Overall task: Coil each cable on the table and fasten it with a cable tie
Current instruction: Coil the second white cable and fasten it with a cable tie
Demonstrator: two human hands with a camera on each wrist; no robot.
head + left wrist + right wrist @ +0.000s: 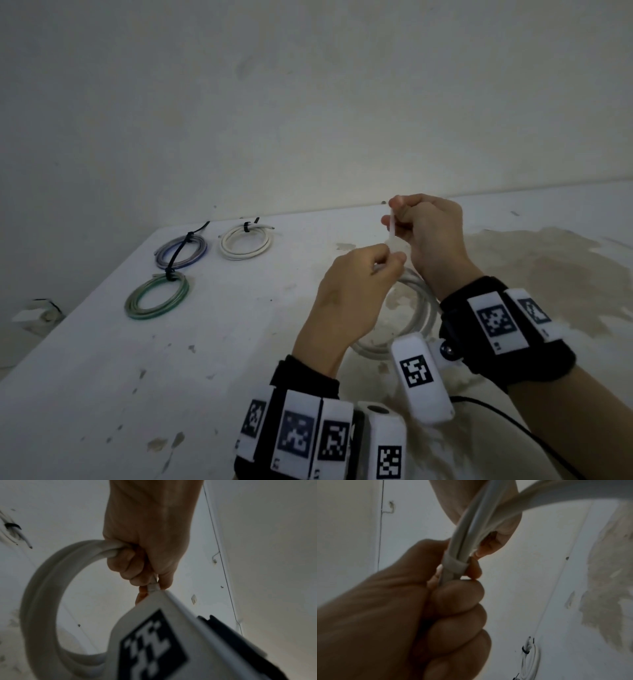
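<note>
A pale grey cable coil hangs over the white table beneath both hands. My left hand grips the top of the coil in its curled fingers and pinches the head of a white cable tie. The tie's band wraps round the bundled strands. My right hand, just above the left, pinches the tie's tail, which stands upright. In the right wrist view its curled fingers sit right below the band.
Three coils fastened with black ties lie at the far left: a blue-grey one, a white one and a green one. A wall stands behind the table. A stained patch covers the right side.
</note>
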